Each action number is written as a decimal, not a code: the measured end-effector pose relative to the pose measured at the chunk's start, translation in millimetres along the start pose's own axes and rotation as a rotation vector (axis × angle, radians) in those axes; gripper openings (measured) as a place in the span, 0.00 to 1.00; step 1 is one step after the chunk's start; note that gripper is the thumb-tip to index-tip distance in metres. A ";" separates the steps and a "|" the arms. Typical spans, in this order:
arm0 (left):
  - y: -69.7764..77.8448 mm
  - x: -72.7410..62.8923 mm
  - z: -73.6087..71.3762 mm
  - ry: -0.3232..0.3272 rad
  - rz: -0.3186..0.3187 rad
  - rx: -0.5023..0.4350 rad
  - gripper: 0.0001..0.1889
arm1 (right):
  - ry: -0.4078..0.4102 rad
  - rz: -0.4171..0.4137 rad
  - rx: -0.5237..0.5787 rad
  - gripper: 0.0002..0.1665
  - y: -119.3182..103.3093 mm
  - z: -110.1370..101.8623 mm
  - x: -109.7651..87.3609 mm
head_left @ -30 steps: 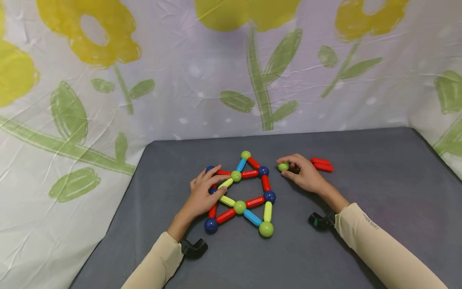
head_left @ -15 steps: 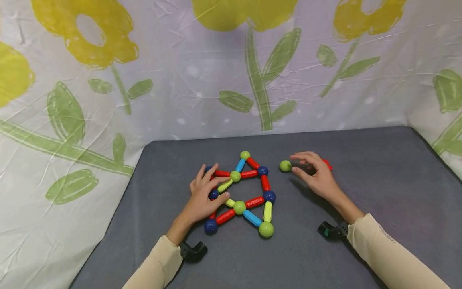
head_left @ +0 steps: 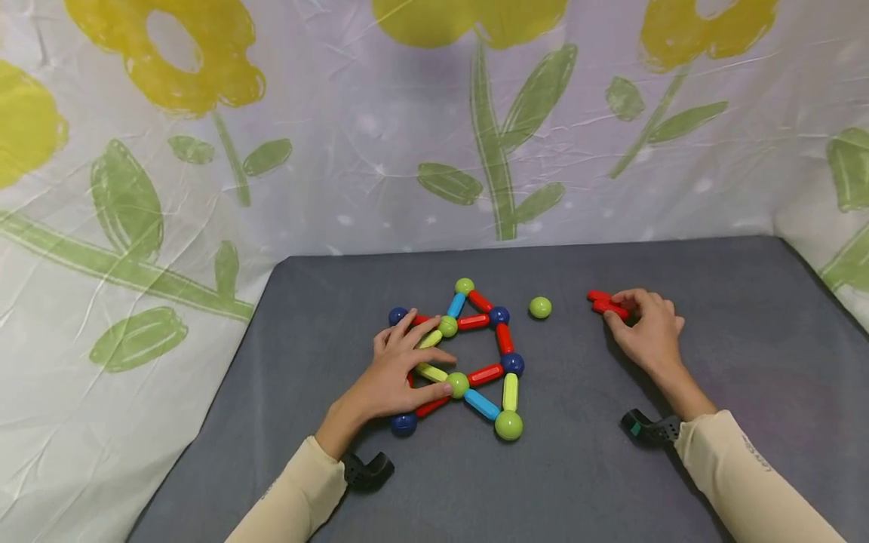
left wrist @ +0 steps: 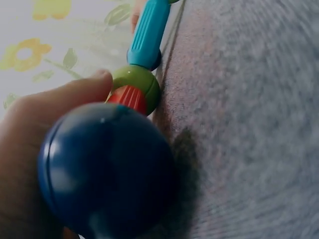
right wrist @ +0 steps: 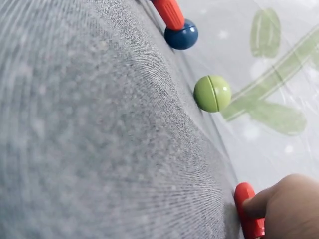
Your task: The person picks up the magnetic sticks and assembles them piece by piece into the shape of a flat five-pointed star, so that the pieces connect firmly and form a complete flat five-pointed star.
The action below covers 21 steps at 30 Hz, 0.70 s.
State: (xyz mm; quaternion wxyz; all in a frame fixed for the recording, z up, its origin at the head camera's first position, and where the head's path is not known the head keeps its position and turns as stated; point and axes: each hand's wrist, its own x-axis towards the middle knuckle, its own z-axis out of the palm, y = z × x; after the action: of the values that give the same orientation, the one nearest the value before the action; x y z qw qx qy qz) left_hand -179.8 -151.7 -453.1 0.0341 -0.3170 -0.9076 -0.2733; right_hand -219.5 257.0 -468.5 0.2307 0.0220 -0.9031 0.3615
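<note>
A flat frame of magnetic rods and balls lies on the table, with red, blue and yellow-green rods joining navy balls and green balls. My left hand rests over its left side, fingers spread, thumb touching the lower-middle green ball. That hand hides part of the left side; a navy ball looms close in the left wrist view. To the right, my right hand pinches a red magnetic rod between thumb and fingers. Another red rod lies right against it.
A loose green ball sits between the frame and the red rods. The dark grey table meets a flower-printed cloth at the back and sides. Both wrists wear black camera mounts.
My right hand let go of the loose green ball, moved right and took hold of a red rod. My left thumb shifted right and down to the lower-middle green ball.
</note>
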 end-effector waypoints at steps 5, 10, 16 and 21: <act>6.5 2.0 -3.1 -0.047 0.019 0.009 0.15 | 0.004 -0.012 0.000 0.13 0.6 -0.2 -3.1; 5.1 1.7 -10.5 -0.107 0.008 -0.027 0.14 | -0.001 -0.031 -0.010 0.15 -0.7 -0.7 -7.3; 0.5 -1.3 -24.6 -0.174 -0.030 -0.060 0.14 | -0.021 -0.054 -0.015 0.13 -3.4 -1.3 -12.4; -2.0 -3.1 -29.2 -0.192 -0.048 -0.054 0.15 | -0.035 -0.102 -0.018 0.13 -4.6 -1.4 -15.1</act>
State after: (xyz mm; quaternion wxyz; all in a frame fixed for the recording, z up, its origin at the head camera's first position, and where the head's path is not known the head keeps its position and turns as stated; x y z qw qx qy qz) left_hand -181.7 -169.8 -430.0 -0.0679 -0.3204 -0.9064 -0.2667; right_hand -204.6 252.6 -471.2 0.2332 0.0723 -0.9079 0.3408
